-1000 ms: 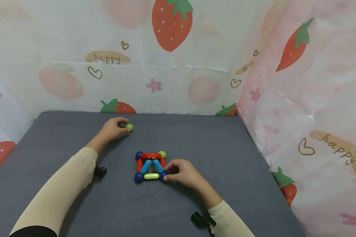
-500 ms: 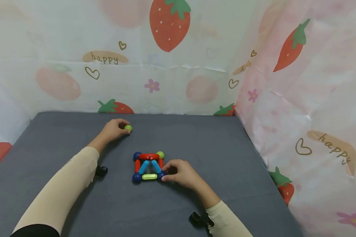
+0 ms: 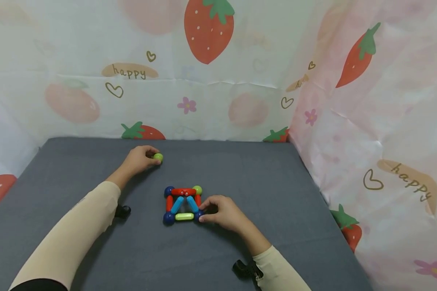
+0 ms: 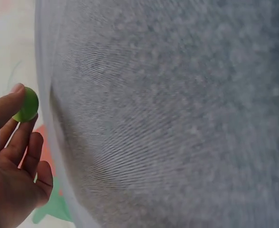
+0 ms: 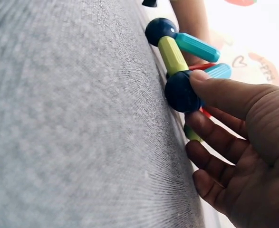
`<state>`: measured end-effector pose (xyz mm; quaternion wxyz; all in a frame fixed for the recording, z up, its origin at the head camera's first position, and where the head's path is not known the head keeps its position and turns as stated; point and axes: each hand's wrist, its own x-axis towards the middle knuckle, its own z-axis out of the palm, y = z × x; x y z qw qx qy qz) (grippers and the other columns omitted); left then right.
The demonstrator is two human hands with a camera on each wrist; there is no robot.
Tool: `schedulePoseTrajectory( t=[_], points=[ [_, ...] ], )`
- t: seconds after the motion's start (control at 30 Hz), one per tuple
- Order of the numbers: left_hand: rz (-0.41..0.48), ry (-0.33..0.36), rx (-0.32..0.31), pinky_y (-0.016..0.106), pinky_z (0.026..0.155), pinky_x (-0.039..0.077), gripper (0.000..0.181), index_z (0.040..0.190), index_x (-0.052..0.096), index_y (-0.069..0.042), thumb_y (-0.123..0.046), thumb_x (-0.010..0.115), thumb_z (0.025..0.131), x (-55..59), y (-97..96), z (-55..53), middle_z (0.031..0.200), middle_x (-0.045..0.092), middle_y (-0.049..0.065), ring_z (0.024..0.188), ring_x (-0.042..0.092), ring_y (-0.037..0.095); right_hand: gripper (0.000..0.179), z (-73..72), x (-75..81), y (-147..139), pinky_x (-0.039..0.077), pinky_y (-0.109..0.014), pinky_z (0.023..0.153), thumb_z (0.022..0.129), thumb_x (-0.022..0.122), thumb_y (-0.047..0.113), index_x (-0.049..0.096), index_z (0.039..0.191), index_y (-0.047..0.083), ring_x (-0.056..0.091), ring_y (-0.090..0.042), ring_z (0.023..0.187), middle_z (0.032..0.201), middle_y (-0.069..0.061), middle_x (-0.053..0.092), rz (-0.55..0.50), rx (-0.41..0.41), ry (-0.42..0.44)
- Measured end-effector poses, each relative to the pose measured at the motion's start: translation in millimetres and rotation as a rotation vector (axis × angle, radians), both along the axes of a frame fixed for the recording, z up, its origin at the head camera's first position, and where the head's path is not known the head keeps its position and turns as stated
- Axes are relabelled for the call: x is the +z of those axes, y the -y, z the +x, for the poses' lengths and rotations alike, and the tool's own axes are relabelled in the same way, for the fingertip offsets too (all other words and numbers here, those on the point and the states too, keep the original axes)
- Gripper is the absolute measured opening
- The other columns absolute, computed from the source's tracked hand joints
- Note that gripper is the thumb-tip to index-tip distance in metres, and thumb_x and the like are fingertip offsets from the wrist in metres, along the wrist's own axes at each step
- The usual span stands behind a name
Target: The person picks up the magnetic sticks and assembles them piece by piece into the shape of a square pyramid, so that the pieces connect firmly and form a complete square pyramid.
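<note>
Toward the back left of the table, my left hand (image 3: 136, 160) pinches a light green ball (image 3: 158, 157) between thumb and fingers. The left wrist view shows the same ball (image 4: 29, 105) at the fingertips. Nearer the middle lies a square frame of magnetic rods and balls, with a yellow-green rod (image 3: 184, 217) in front and a red rod (image 3: 183, 192) at the back. Two light blue rods (image 3: 177, 205) rise from its front corners, leaning toward each other. My right hand (image 3: 223, 212) pinches the frame's front right dark blue ball (image 5: 181, 93).
Grey cloth (image 3: 276, 194) covers the table. A strawberry-print curtain (image 3: 211, 97) stands along the back edge and the right side. Black wrist cameras sit below the left sleeve (image 3: 123, 211) and beside the right sleeve (image 3: 278, 268).
The view shifts slightly. Both hands keep their holds, and the green ball and the frame show no clear movement on the table.
</note>
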<state>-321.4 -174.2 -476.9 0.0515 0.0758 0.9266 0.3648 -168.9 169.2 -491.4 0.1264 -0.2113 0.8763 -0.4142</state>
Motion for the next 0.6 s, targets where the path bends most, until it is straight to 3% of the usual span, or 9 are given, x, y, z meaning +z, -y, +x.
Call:
schedulePoseTrajectory(
  t=[0.2,0.6],
  points=[
    [0.025,-0.004,-0.023,0.052,0.096,0.050,0.050,0.138,0.061,-0.008,-0.035,0.072,0.098,14.2,-3.0,13.5,0.137,0.061,0.019,0.124,0.056,0.037,0.020,0.9,-1.2,-0.1,0.053,-0.028,0.082,0.085,0.086,0.030,0.076,0.102,0.028,0.064,-0.008,0.094,0.100,0.013,0.070,0.002,0.000,-0.006],
    [0.070,-0.074,-0.086,0.053,0.097,0.048,0.050,0.134,0.065,-0.013,-0.039,0.078,0.092,40.3,-16.4,46.4,0.127,0.065,0.011,0.121,0.057,0.033,0.020,-0.8,-1.9,-0.6,0.053,-0.028,0.081,0.086,0.085,0.032,0.076,0.103,0.028,0.063,-0.008,0.094,0.101,0.013,0.070,0.004,0.005,-0.012]
  ],
)
